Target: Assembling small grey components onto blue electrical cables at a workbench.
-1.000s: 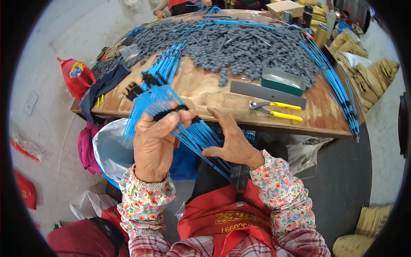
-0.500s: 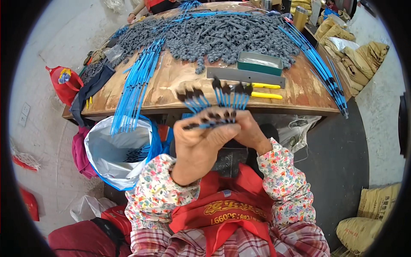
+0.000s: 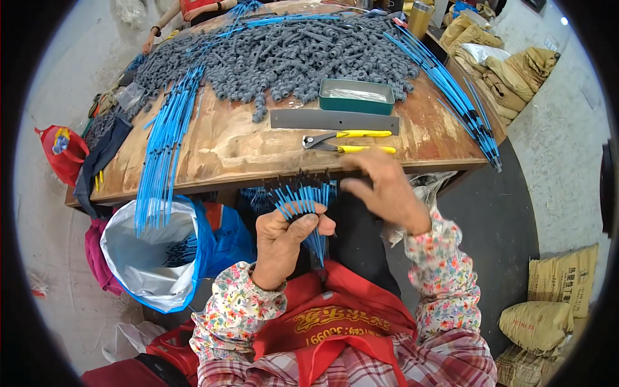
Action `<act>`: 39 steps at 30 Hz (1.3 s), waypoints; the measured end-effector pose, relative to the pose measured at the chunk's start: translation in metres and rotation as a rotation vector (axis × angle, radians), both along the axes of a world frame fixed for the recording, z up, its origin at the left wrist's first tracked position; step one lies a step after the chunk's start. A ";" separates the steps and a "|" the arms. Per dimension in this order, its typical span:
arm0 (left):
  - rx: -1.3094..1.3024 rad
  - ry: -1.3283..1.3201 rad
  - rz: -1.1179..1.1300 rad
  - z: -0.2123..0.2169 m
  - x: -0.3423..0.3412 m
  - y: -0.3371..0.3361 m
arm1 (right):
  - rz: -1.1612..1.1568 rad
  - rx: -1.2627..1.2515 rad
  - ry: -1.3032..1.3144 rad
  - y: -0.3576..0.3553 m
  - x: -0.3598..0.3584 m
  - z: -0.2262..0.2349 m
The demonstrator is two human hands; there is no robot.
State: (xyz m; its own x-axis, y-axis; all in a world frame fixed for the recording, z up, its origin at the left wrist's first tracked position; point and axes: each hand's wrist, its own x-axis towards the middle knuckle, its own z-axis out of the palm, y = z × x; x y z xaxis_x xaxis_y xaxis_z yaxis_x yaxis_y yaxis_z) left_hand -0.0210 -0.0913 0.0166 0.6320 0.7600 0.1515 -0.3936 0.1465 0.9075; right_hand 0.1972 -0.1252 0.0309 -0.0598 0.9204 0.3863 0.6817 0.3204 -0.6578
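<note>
My left hand (image 3: 280, 242) is closed round a fanned bundle of thin blue rods (image 3: 303, 198) with black tips, held in front of the table edge. The rods' black ends point up toward the table, and their lower ends taper together below my fingers. My right hand (image 3: 390, 193) is raised at the table's front edge, apart from the bundle. Its thumb and fingers are spread and look slightly blurred, with nothing visible in them. Just beyond it on the table lie end-cutting pincers (image 3: 364, 134) with yellow handles.
Behind the pincers are a flat grey metal strip (image 3: 284, 120) and a green tin (image 3: 354, 105) of thin pins. Grey ribbed fittings (image 3: 290, 58) are heaped beyond. Blue rods (image 3: 167, 142) overhang the left edge above a white-lined bag (image 3: 122, 258). A co-worker's hand (image 3: 149, 44) shows far left.
My right hand has let go of the rods and moved right, fingers spreading. My left hand keeps the bundle, now lower and gathered closer together. The view has shifted slightly right.
</note>
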 end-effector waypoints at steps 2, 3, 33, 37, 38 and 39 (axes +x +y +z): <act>-0.003 0.008 -0.006 0.001 0.005 0.002 | -0.150 0.338 -0.326 0.024 0.011 0.008; -0.003 0.010 -0.009 0.001 0.007 0.004 | -0.152 0.332 -0.331 0.028 0.014 0.006; 0.019 0.025 -0.086 -0.007 0.034 0.081 | -0.325 -0.186 -0.583 0.164 0.117 0.016; 0.053 -0.005 -0.072 -0.006 0.041 0.084 | -0.313 -0.045 -0.632 0.162 0.123 0.007; 0.042 -0.002 -0.071 -0.006 0.041 0.086 | -0.323 0.003 -0.608 0.161 0.120 0.007; 0.031 0.003 -0.071 -0.005 0.042 0.088 | -0.332 0.051 -0.583 0.159 0.118 0.008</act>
